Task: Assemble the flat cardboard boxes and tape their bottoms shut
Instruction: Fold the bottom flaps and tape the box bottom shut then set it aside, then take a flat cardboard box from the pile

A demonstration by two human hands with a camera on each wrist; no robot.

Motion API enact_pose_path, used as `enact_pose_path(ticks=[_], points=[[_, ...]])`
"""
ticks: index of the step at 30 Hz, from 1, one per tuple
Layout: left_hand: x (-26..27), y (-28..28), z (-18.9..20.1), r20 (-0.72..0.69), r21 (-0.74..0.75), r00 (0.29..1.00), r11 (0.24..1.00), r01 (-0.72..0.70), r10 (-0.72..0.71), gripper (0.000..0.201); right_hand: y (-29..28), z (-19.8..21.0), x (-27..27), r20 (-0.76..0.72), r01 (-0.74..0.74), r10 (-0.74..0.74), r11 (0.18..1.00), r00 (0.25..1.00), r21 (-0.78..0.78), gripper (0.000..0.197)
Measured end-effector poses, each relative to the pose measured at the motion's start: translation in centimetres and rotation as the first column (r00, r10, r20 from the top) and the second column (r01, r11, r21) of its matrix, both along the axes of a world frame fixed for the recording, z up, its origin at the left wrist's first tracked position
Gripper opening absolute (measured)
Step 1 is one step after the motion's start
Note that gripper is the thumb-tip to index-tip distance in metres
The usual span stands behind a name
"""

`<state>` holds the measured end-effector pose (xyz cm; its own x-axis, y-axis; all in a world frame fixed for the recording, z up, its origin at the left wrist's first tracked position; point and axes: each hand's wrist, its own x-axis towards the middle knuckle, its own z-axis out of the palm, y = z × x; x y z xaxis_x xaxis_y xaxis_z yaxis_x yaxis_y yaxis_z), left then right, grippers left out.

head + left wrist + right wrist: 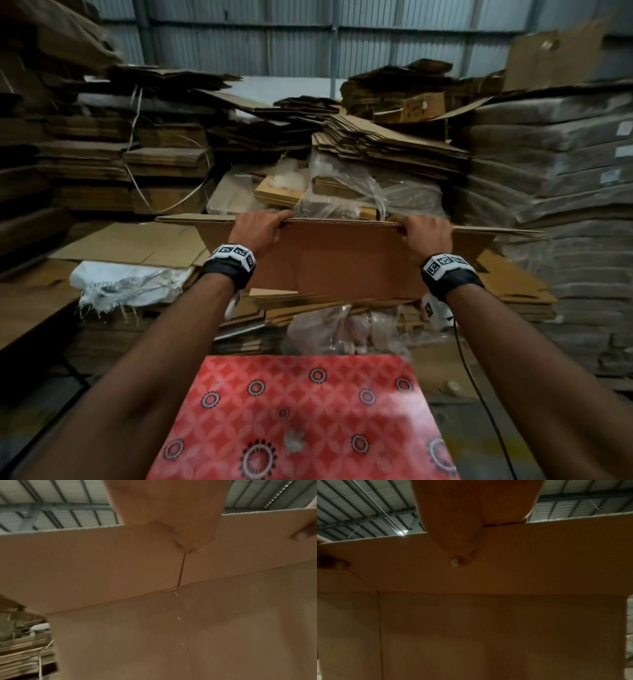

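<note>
Cardboard fills this warehouse corner, and one flat cardboard box (pixel 346 260) hangs upright between two raised arms. The left hand (pixel 257 229) grips the box's top edge, fingers curled over the far side, thumb pressed on the near face — in the left wrist view that thumb (pixel 190 543) sits at the head of the slit between two top flaps, just above a stapled seam (pixel 179 618) running down the panel. The right hand (pixel 426 230) clamps the same top edge further along, fingers hooked over it and the thumb (pixel 458 555) flat on the near flap, as the right wrist view shows. Both hands are closed on the cardboard, well apart from each other. The box's flaps spread wider than its body, past the outer side of each hand. Below the fingers and nearer the person lies a red patterned cloth (pixel 301 418). Beyond the fingertips rise stacks of flattened cartons (pixel 387 147), some wrapped in clear plastic (pixel 349 192), and a torn white sack (pixel 126 281) lies below and outward of the left hand — all against a corrugated metal wall (pixel 308 37).
</note>
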<state>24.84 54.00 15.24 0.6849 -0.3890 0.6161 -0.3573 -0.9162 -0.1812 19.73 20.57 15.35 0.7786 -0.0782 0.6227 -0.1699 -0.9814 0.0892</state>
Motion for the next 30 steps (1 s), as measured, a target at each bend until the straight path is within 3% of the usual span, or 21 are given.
enact_pose_path(ticks=[8,18,27,30], points=[[7.4,-1.9,1.6,0.052,0.008,0.999,1.000,0.016,-0.016,0.045,-1.8,0.9,6.9,0.048,0.042,-0.041,0.999,0.998,-0.022,0.038],[21.9,-2.8,2.3,0.096,-0.055,0.994,0.997,0.057,-0.052,0.047,-2.9,2.7,20.0,0.080,0.017,-0.013,0.998,0.997,-0.056,0.045],[33.0,-5.1,0.6,0.219,-0.165,0.970,0.976,0.144,-0.106,0.046,-4.6,2.2,30.1,0.271,-0.067,0.073,0.997,0.960,-0.029,0.045],[35.8,-5.9,-2.3,0.181,-0.124,0.979,0.985,0.118,-0.095,0.050,-5.9,-0.7,33.2,0.197,-0.120,0.113,0.993,0.974,0.023,0.053]])
